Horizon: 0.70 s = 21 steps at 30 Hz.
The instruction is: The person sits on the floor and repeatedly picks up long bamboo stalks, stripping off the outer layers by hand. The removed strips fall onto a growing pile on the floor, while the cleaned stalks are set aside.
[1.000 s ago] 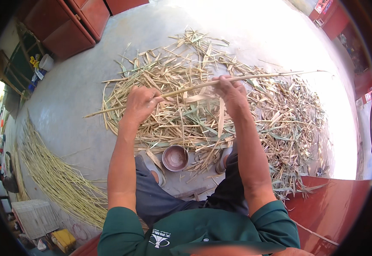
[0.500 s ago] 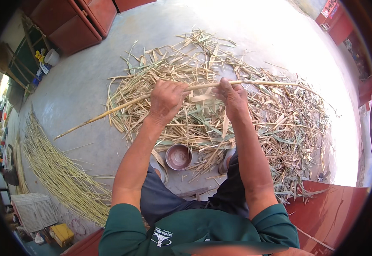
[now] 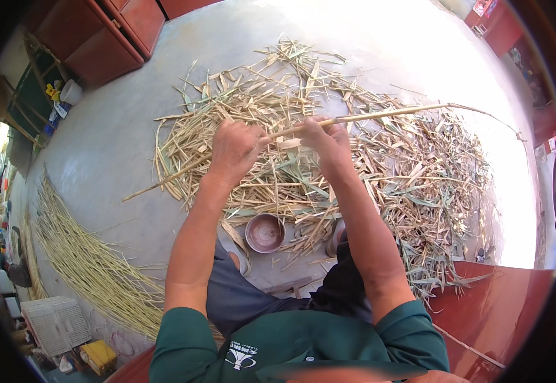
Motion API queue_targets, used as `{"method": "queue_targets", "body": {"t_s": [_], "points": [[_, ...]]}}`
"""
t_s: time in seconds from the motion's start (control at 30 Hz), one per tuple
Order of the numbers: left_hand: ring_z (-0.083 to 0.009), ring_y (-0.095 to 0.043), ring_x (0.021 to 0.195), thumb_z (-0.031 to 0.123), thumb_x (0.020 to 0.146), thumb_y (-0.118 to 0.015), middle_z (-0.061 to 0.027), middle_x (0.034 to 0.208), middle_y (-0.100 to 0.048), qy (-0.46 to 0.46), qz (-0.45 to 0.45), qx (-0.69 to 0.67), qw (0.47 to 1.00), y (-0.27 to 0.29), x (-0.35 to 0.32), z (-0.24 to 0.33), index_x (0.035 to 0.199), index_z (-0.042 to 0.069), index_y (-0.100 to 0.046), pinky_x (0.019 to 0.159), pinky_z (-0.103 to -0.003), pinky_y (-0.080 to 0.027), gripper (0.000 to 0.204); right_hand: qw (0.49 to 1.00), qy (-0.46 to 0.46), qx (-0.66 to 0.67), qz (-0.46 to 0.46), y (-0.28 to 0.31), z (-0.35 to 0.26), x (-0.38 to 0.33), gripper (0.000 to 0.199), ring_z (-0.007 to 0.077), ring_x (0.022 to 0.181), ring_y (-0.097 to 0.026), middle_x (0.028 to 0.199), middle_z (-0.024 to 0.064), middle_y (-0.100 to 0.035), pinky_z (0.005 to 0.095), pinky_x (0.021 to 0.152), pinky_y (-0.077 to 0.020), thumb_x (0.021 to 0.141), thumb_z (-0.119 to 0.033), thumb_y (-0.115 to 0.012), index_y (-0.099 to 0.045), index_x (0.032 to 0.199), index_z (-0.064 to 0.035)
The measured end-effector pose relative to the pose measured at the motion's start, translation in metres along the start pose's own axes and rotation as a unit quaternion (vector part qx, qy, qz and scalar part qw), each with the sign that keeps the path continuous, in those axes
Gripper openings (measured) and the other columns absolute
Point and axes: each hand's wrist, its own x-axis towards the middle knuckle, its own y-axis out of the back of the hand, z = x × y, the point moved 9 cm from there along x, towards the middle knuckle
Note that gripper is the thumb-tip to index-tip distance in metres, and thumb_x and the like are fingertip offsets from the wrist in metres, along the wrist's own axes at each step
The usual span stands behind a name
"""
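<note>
Stalk [image 3: 392, 113] slanting across me, right end farther out; my left grip [image 3: 235, 145] fisted round it, my right grip [image 3: 329, 143] pinching it just rightward, above the straw [image 3: 412, 159].

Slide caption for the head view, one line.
Left hand and right hand hold a long stalk over strewn plant litter.

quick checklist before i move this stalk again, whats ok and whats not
1. Left hand closed around the stalk: ok
2. Right hand gripping it too, right of the left hand: ok
3. Stalk's left tip apart from the stalk bundle: ok, a gap shows
4. Area below free of loose leaves and stems: not ok, they lie spread underneath
5. Bowl upright: ok
6. Stalk free of fine cracks: cannot tell, too small to see
</note>
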Motion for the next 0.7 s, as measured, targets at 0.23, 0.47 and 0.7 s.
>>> {"method": "queue_targets", "body": {"t_s": [0.23, 0.47, 0.7], "points": [[-0.0299, -0.062, 0.088, 0.024, 0.079, -0.078, -0.0105, 0.083, -0.067, 0.120, -0.089, 0.096, 0.984, 0.023, -0.035, -0.090, 0.085, 0.005, -0.071, 0.086, -0.043, -0.041, 0.021, 0.990, 0.048, 0.056, 0.122, 0.090, -0.050, 0.017, 0.021, 0.0105, 0.075, -0.068, 0.092, 0.0095, -0.073, 0.0209, 0.061, -0.0570, 0.096, -0.020, -0.071, -0.065, 0.102, -0.0012], [-0.0181, -0.070, 0.089, 0.031, 0.086, -0.078, -0.0039, 0.088, -0.075, 0.188, -0.185, -0.312, 0.913, -0.049, -0.026, -0.060, 0.097, 0.010, -0.076, 0.095, -0.035, -0.048, 0.024, 0.996, -0.002, 0.082, 0.034, 0.042, -0.024, 0.010, 0.017, 0.0168, 0.091, -0.071, 0.105, 0.0126, -0.073, 0.0258, 0.074, -0.0599, 0.100, -0.018, -0.064, -0.066, 0.107, -0.0023], [-0.0123, -0.070, 0.080, 0.023, 0.084, -0.082, -0.0056, 0.082, -0.076, 0.287, -0.198, -0.493, 0.797, -0.062, -0.030, -0.071, 0.092, 0.005, -0.075, 0.084, -0.029, -0.053, 0.021, 0.997, 0.015, 0.063, -0.033, 0.022, -0.028, 0.005, 0.020, 0.0166, 0.096, -0.070, 0.109, 0.0117, -0.073, 0.0283, 0.082, -0.0595, 0.101, -0.018, -0.063, -0.067, 0.113, -0.0025]]}}
